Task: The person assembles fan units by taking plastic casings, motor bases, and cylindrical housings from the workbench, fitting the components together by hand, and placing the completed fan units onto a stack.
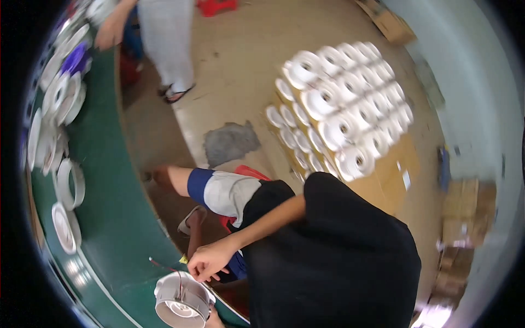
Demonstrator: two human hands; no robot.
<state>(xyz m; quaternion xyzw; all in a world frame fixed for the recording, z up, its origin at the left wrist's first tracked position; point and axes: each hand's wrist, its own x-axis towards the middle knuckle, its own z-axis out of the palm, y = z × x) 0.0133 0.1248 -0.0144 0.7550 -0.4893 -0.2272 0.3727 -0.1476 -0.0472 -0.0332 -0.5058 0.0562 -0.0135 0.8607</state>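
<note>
At the bottom, a white round housing [183, 303] with concentric rings inside rests at the green table's edge, its open side facing me. My left hand [214, 319] grips its right side from below; most of that hand is hidden. Thin red and dark wires [167, 267] run out of the housing over the tabletop. Just above the rim is my right hand [210, 261], its fingers curled together; what they pinch, if anything, cannot be made out. A small yellow piece [184, 259] lies beside its fingertips.
More white rings and housings [66, 228] line the far side of the green table [104, 180], with a purple roll [75, 59] among them. A person [167, 44] stands at the table's upper end. Rows of white housings [350, 109] and discs cover cardboard on the floor. Cartons [462, 213] stand along the wall.
</note>
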